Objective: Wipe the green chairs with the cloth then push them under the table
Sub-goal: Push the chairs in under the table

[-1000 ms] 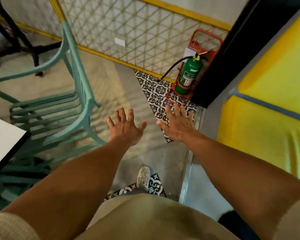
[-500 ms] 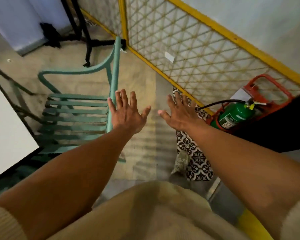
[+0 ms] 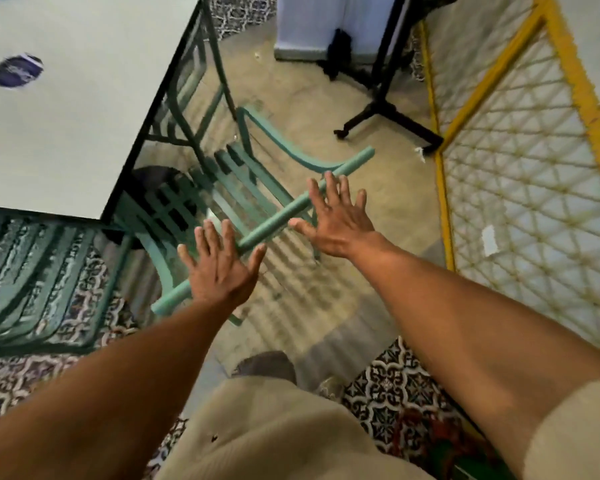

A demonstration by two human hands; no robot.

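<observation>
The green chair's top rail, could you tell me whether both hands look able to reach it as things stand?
Probably yes: the left hand and right hand are spread open right at the top rail, with nothing between; actual contact is unclear.

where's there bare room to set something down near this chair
The white table top is mostly bare; only a dark round object sits near its far left. Bare floor lies between the green chair, the black stand and the yellow lattice fence. It is crowded under the table, and both hands cover the chair's top rail.
</observation>
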